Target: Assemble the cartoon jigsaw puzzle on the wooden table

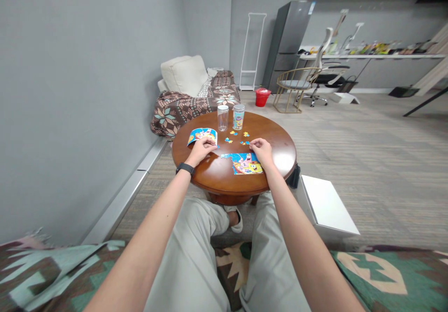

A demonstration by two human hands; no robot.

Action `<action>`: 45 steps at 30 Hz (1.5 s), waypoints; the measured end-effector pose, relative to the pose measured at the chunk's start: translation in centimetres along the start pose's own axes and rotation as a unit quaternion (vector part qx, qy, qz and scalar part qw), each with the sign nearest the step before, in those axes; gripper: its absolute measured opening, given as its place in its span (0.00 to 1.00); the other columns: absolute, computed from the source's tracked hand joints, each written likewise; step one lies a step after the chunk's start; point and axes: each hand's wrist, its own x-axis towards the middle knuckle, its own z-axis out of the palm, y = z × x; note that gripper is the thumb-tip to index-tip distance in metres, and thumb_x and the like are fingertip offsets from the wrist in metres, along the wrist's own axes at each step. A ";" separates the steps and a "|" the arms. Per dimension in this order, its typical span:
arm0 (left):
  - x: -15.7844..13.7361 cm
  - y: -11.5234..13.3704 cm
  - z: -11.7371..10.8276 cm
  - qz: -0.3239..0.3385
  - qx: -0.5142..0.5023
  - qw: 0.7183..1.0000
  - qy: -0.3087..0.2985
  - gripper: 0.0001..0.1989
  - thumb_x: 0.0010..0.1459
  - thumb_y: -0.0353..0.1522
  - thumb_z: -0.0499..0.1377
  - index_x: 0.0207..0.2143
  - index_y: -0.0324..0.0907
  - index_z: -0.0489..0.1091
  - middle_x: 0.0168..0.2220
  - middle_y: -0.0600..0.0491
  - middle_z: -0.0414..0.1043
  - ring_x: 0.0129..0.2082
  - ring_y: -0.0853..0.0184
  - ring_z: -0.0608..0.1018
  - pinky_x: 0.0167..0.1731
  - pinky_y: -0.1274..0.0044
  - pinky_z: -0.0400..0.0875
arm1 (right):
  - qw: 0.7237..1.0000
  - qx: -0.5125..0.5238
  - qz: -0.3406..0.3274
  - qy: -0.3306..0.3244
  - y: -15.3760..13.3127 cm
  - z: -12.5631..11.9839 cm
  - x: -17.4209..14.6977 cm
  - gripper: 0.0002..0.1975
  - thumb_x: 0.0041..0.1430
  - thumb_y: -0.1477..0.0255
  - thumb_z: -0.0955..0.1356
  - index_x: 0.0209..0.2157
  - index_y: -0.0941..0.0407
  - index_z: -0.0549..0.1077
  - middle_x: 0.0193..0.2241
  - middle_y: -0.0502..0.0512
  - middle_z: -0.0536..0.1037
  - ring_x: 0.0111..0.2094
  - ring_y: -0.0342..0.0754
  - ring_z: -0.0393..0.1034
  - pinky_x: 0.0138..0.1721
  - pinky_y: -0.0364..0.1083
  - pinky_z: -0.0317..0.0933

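Observation:
On a round brown table lies a partly assembled jigsaw puzzle [248,166] with pink and yellow cartoon figures on blue. My left hand [203,149], a black band on its wrist, is closed with a small blue puzzle piece [218,147] at its fingertips. Just behind it is a curved picture sheet [199,134] in similar colours. My right hand [262,151] is at the puzzle's right end, its fingers pinched on a blue puzzle piece [248,142]. Several loose puzzle pieces [228,140] lie beyond the assembled part.
A clear jar [223,119] with a white lid and a printed jar [238,118] stand at the back of the table [213,174]. A white box [329,204] is on the floor at right. Farther off are a red bin [262,97], a wire chair [294,84] and a draped sofa [182,109].

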 end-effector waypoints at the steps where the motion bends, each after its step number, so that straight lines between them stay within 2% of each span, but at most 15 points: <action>1: 0.0 0.0 0.0 -0.004 -0.001 1.000 0.001 0.16 0.40 0.34 0.71 0.30 0.40 0.70 0.33 0.53 0.76 0.34 0.66 0.79 0.44 0.71 0.74 | 1.000 0.007 0.002 0.001 0.0 0.0 0.0 0.04 0.47 0.69 0.69 0.28 0.54 0.73 0.29 0.54 0.78 0.32 0.51 0.74 0.40 0.51 0.70; 5: 0.1 -0.2 -0.1 -0.021 0.003 1.000 0.000 0.16 0.39 0.31 0.71 0.31 0.41 0.71 0.34 0.52 0.77 0.36 0.64 0.80 0.45 0.69 0.75 | 1.000 0.024 0.008 0.001 0.2 0.1 0.1 0.05 0.48 0.68 0.70 0.28 0.54 0.73 0.31 0.55 0.80 0.35 0.52 0.76 0.43 0.52 0.70; 10: 0.2 -0.3 0.0 -0.011 0.007 1.000 -0.005 0.15 0.41 0.31 0.70 0.31 0.40 0.70 0.33 0.53 0.77 0.35 0.66 0.79 0.45 0.70 0.74 | 1.000 0.011 -0.002 -0.011 0.4 0.3 0.2 0.03 0.48 0.73 0.67 0.28 0.54 0.72 0.32 0.55 0.80 0.37 0.51 0.76 0.45 0.52 0.70; 20: 0.2 0.1 0.0 -0.002 0.004 1.000 0.002 0.16 0.42 0.32 0.71 0.32 0.41 0.69 0.32 0.55 0.74 0.33 0.68 0.77 0.43 0.73 0.73 | 0.999 -0.025 -0.046 -0.006 0.7 -0.1 0.3 0.11 0.47 0.76 0.61 0.30 0.54 0.72 0.35 0.55 0.78 0.36 0.49 0.73 0.46 0.52 0.68; 27: 0.2 -0.4 0.1 -0.011 0.009 1.000 0.010 0.17 0.46 0.37 0.69 0.34 0.41 0.67 0.30 0.55 0.73 0.28 0.70 0.76 0.31 0.77 0.71 | 0.999 0.002 -0.036 -0.027 0.5 0.1 0.2 0.16 0.37 0.78 0.60 0.29 0.54 0.72 0.34 0.55 0.78 0.39 0.51 0.74 0.49 0.53 0.67; 33: 0.3 -0.6 -0.1 0.017 0.003 1.000 0.011 0.19 0.38 0.32 0.71 0.32 0.41 0.68 0.32 0.57 0.71 0.32 0.71 0.76 0.37 0.78 0.72 | 0.999 -0.019 -0.043 -0.012 0.4 0.0 0.0 0.13 0.39 0.78 0.61 0.28 0.55 0.73 0.32 0.54 0.77 0.37 0.51 0.72 0.47 0.53 0.67; 38: 0.2 -0.4 -0.2 0.018 -0.003 1.000 -0.003 0.18 0.37 0.32 0.71 0.32 0.41 0.69 0.32 0.56 0.72 0.33 0.70 0.76 0.39 0.76 0.73 | 0.998 -0.025 -0.051 0.002 0.5 -0.2 0.0 0.09 0.45 0.76 0.64 0.29 0.54 0.73 0.34 0.55 0.77 0.39 0.51 0.71 0.49 0.54 0.66; 45: 0.0 -0.3 -0.1 0.021 0.014 1.000 -0.002 0.17 0.39 0.34 0.70 0.30 0.41 0.67 0.30 0.56 0.70 0.30 0.70 0.73 0.37 0.75 0.71 | 0.999 -0.010 -0.039 0.004 0.5 -0.2 0.0 0.10 0.42 0.77 0.63 0.29 0.55 0.73 0.35 0.56 0.77 0.39 0.52 0.72 0.48 0.55 0.67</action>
